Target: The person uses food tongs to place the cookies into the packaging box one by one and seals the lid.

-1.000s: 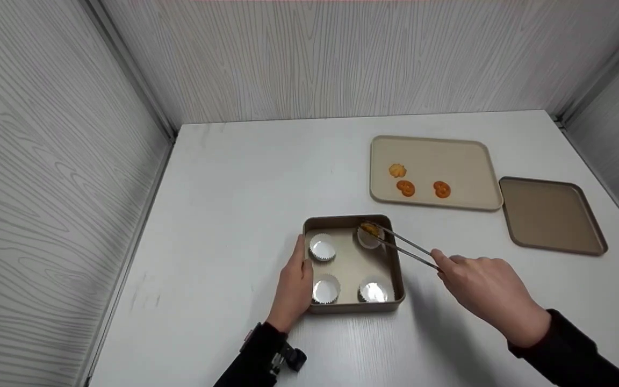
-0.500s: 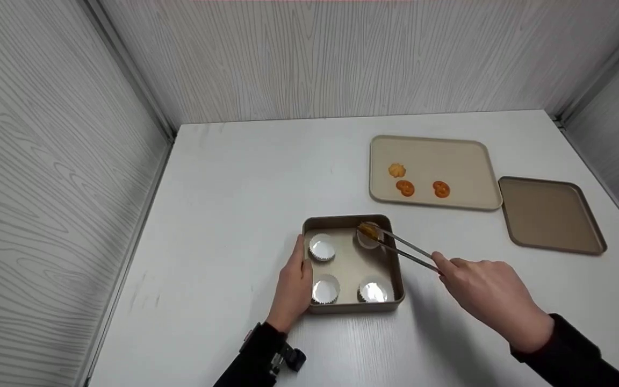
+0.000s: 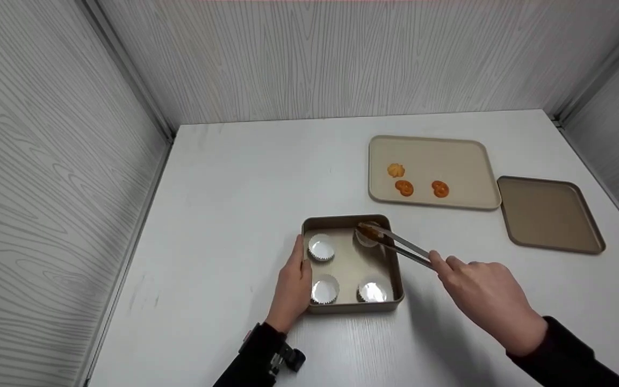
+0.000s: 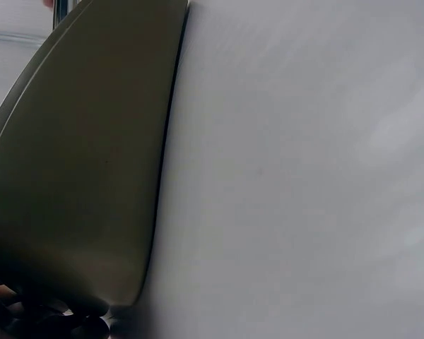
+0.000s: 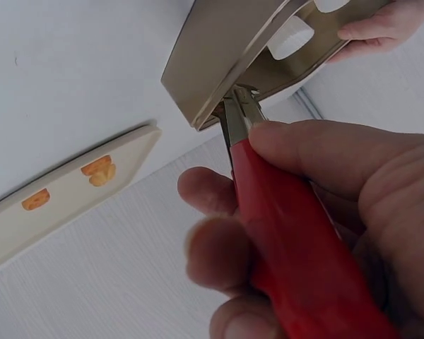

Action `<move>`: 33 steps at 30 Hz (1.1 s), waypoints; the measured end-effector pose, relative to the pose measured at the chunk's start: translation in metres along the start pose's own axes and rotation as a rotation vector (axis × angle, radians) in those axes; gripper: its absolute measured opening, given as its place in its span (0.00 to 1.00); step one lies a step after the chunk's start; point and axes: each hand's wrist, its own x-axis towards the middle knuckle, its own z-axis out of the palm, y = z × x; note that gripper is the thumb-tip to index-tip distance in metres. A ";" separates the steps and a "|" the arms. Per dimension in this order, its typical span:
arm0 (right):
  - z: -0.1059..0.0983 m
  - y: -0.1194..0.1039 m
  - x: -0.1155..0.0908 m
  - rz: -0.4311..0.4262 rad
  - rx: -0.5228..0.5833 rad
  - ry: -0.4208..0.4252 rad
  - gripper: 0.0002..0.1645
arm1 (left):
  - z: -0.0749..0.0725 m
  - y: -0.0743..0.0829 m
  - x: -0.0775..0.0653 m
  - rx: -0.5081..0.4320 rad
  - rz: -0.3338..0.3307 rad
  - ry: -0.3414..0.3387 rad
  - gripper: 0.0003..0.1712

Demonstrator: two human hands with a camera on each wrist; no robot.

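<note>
A square baking tin (image 3: 350, 269) stands in front of me with several white fluted paper cups (image 3: 321, 248) inside. My left hand (image 3: 292, 287) holds the tin's left wall, its thumb over the rim. In the left wrist view, the tin's outer wall (image 4: 92, 155) fills the left side. Red-handled metal tongs (image 5: 290, 233) are gripped in my right hand (image 3: 484, 293). Their tips reach into the back right cup (image 3: 367, 239), at a brown cookie (image 3: 369, 231) partly covered by the tongs. Whether they still pinch it is hard to tell.
A beige tray (image 3: 457, 166) lies behind the tin to the right, bearing a flower-shaped cookie (image 3: 395, 170) and two pretzel-shaped cookies (image 3: 440, 188). Touching its right end is a smaller brown tray (image 3: 551, 215). Wood-grain panels (image 3: 309, 59) border the white table.
The tongs have shifted slightly and turned within the back right cup, covering more of the cookie. My left hand and the tin stay in place.
</note>
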 end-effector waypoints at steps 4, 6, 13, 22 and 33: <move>0.001 0.000 0.000 -0.003 0.000 0.006 0.23 | 0.000 0.000 0.000 0.000 -0.003 -0.001 0.33; 0.001 0.000 0.000 -0.004 0.005 0.014 0.23 | 0.000 0.000 0.000 0.002 -0.004 0.000 0.33; -0.001 0.001 -0.002 -0.010 0.005 0.020 0.27 | 0.000 0.001 0.000 -0.002 -0.012 -0.004 0.33; -0.009 0.004 -0.003 0.013 0.016 0.034 0.29 | -0.001 0.002 0.000 -0.003 -0.015 -0.001 0.33; -0.020 0.016 -0.009 0.076 0.077 0.102 0.19 | 0.000 0.002 0.001 0.000 -0.015 -0.002 0.33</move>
